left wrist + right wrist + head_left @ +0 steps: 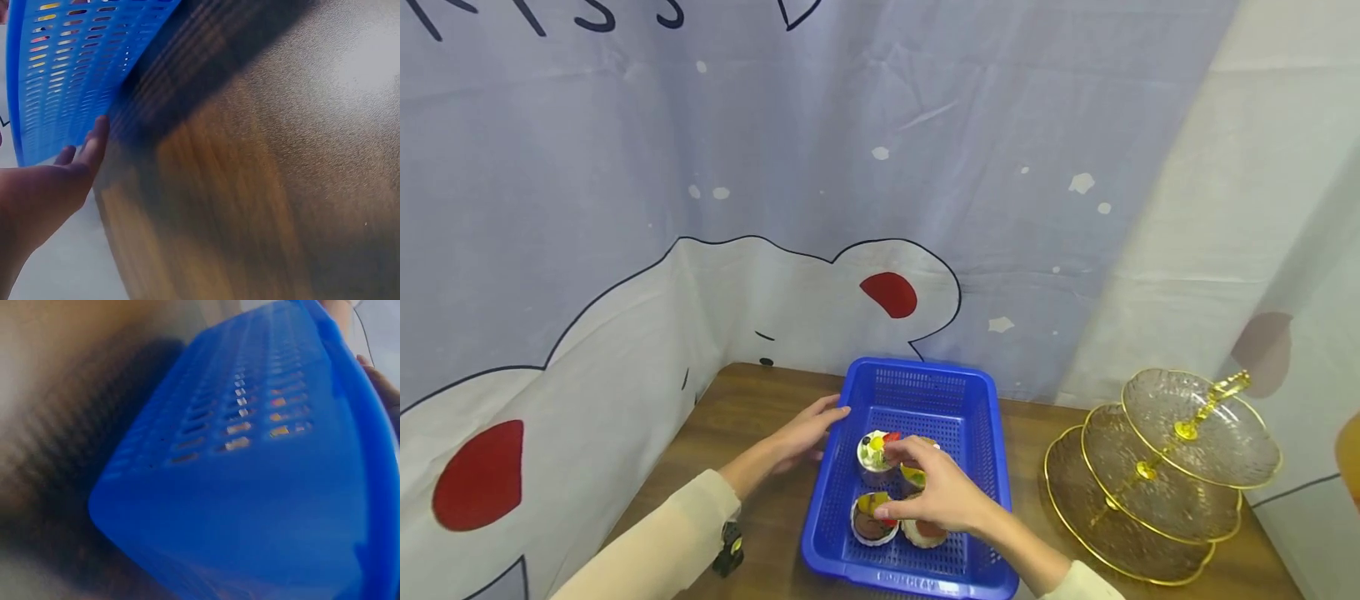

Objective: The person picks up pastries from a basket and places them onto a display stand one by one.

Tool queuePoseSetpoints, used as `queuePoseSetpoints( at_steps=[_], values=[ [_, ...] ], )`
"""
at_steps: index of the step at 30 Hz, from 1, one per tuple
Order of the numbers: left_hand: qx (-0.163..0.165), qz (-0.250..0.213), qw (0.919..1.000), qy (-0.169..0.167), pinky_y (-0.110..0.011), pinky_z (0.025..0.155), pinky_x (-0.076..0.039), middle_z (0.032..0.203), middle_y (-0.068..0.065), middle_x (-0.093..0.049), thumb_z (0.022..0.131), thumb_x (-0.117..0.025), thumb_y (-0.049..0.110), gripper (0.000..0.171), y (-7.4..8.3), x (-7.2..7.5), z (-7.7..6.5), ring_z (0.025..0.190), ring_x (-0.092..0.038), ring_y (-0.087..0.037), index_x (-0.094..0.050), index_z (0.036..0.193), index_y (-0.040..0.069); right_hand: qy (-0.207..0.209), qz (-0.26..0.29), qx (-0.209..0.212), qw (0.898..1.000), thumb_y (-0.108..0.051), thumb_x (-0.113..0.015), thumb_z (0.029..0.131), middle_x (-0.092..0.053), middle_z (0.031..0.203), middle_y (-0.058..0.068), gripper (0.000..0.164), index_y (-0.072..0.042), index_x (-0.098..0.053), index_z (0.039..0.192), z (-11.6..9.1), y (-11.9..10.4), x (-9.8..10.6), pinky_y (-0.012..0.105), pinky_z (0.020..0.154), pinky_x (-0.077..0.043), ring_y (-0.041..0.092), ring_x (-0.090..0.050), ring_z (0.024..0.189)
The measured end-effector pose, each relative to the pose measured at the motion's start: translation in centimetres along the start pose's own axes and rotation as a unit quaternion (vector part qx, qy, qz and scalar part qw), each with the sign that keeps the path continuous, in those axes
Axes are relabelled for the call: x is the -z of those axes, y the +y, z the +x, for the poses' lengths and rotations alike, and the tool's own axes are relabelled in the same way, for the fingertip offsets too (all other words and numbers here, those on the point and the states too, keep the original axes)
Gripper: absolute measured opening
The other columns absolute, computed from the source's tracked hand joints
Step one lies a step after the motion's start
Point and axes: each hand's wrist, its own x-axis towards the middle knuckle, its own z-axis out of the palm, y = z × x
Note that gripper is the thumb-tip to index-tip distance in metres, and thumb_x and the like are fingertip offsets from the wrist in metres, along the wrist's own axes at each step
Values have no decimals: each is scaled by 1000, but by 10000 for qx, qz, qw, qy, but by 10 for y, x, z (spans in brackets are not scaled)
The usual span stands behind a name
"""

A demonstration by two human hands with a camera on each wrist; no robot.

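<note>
A blue plastic basket [1004, 467] holds several small fruit-topped cakes. The back-left cake [874, 452] has white cream and bright fruit; the front-left cake [872, 525] has a brown top with a yellow-green piece. My right hand [943, 492] is over them, thumb and fingers spread apart, the thumb close over the front-left cake and fingertips at the back-left one. It partly covers the front-right cake [923, 533] and another cake behind. My left hand [805, 433] touches the basket's left rim; in the left wrist view its extended fingers [95, 142] lie along the outer wall.
A three-tier clear stand [1157, 558] with gold rims and a gold handle stands right of the basket. Both rest on a brown wooden table [760, 392]. A printed cloth [1000, 167] hangs behind and along the left side.
</note>
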Motion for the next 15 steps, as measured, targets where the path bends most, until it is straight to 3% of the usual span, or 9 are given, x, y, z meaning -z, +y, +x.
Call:
queuePoseSetpoints(
  at_steps=[6, 15],
  values=[
    [35, -425, 9986, -303, -51, 92, -61, 146, -20, -59, 109, -56, 44, 67, -3, 1, 3, 127, -63, -36, -32, 165, 15, -164, -392, 150, 9990, -44, -95, 79, -69, 125, 12, 80, 0, -61, 137, 3, 4, -13, 43, 108, -53, 29, -67, 118],
    [89, -742, 9951, -640, -49, 91, -61, 144, -27, -60, 113, -48, 39, 61, -12, 1, 6, 117, -69, -30, -28, 165, 15, -383, -1082, 308, 9929, -55, -90, 81, -67, 127, 3, 76, -11, -61, 136, 0, 12, -29, 38, 105, -55, 19, -64, 118]
  ],
)
